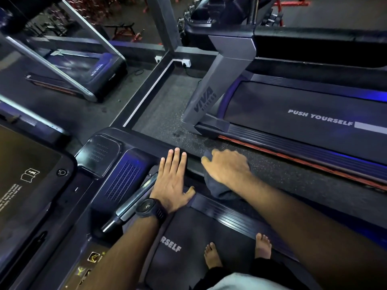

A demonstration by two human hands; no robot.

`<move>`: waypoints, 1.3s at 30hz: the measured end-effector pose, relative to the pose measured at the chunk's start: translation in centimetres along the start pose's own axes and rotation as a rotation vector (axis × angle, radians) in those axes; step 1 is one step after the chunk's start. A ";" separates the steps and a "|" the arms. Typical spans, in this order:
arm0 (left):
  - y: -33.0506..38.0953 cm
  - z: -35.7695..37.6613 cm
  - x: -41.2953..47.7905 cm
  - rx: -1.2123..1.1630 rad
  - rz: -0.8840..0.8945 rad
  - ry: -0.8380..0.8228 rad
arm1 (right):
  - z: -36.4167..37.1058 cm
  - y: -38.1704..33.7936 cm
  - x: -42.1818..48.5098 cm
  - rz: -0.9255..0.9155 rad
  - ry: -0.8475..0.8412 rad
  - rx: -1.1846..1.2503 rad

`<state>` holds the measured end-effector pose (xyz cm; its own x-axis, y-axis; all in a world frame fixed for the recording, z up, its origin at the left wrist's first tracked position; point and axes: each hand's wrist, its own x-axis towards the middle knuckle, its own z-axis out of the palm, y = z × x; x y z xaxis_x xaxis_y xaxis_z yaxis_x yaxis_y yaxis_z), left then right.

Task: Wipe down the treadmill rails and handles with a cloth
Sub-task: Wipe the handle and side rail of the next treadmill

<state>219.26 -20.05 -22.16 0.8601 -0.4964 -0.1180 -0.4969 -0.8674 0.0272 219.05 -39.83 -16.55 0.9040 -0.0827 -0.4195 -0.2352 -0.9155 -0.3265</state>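
Note:
I stand barefoot on a treadmill belt (188,237). Its dark right handrail (146,141) runs across the middle of the view. My left hand (171,178), with a black watch on the wrist, rests flat on that rail, fingers straight. Just to its right, my right hand (227,166) grips a dark grey cloth (217,189) and presses it on the same rail; the cloth hangs down below the hand. A silver grip bar (134,201) slants beside my left wrist.
The console screen (25,174) and a speaker grille (123,183) lie to the left. A second treadmill (303,114) with a grey upright (222,80) stands to the right across a strip of speckled floor (167,114). A third treadmill (83,74) is at upper left.

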 end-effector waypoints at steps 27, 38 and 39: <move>2.2 0.3 -0.2 -0.013 -0.001 0.016 | 2.7 1.2 -5.0 -0.070 0.196 -0.370; 3.4 0.4 -0.2 0.033 -0.004 0.012 | 1.9 2.3 -5.3 -0.070 0.186 -0.325; 3.4 0.4 -0.1 0.026 -0.008 0.016 | 1.7 2.2 -4.8 -0.112 0.181 -0.314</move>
<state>217.38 -22.95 -22.43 0.8657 -0.4899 -0.1027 -0.4924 -0.8704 0.0010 213.55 -40.82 -16.69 0.9731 -0.0175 -0.2298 -0.0355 -0.9966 -0.0746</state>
